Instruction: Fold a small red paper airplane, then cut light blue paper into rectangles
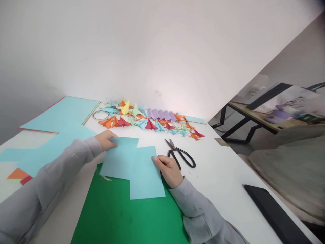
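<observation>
My left hand (pixel 107 140) pinches the upper left corner of a light blue sheet of paper (pixel 122 157). Its right part (pixel 146 173) sits lower, giving a stepped outline; I cannot tell whether this is one piece or two sheets side by side. My right hand (pixel 169 168) grips the right edge between thumb and fingers. Beneath the paper lies a green sheet (pixel 129 217). Scissors with black handles (pixel 180 154), blades apart, rest just beyond my right hand. A small pale scrap (pixel 106 178) shows under the paper's lower left edge.
Folded paper figures (pixel 149 124) in many colours line the wall, with a pleated purple strip (pixel 162 115). Larger blue sheets (pixel 61 113) and orange (pixel 17 174) and red scraps lie left. A wire ring (pixel 101 115) is behind my left hand. A black flat object (pixel 275 213) lies right.
</observation>
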The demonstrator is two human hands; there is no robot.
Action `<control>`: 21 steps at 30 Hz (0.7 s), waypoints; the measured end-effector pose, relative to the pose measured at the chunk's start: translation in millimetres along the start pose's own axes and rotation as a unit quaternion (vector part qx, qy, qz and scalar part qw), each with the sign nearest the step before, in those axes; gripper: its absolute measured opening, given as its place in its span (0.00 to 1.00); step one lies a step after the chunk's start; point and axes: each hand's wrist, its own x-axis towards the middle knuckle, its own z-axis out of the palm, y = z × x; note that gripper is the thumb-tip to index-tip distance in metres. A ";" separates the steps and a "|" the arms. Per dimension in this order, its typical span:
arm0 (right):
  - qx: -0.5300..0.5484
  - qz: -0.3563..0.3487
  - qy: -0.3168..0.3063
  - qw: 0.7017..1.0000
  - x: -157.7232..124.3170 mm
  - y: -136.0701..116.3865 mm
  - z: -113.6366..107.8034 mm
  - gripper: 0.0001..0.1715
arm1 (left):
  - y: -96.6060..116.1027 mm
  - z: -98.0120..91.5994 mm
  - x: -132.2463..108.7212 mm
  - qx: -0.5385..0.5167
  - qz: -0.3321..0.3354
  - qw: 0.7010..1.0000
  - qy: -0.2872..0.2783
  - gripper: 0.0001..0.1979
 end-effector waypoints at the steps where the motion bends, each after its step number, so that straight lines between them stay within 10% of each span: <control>1: -0.012 -0.005 0.000 1.000 0.2 0.3 0.0 0.27 | -2.1 -9.9 -0.2 0.070 0.025 0.997 0.029 0.05; 6: -0.024 0.007 0.001 1.000 2.1 1.6 0.1 0.26 | -4.3 -50.9 -4.2 0.395 -0.047 0.910 0.115 0.10; 10: -0.020 0.015 0.003 1.000 2.6 1.9 0.3 0.26 | 9.4 -34.6 -9.6 0.541 -0.109 0.820 0.153 0.19; 16: -0.009 0.022 -0.006 1.000 1.2 4.0 -0.9 0.26 | 17.3 47.6 -21.0 0.446 -0.091 0.891 -0.004 0.31; 21: -0.008 0.029 -0.006 1.000 1.2 5.1 -1.2 0.25 | 12.7 44.3 -21.9 0.439 -0.179 0.880 0.038 0.32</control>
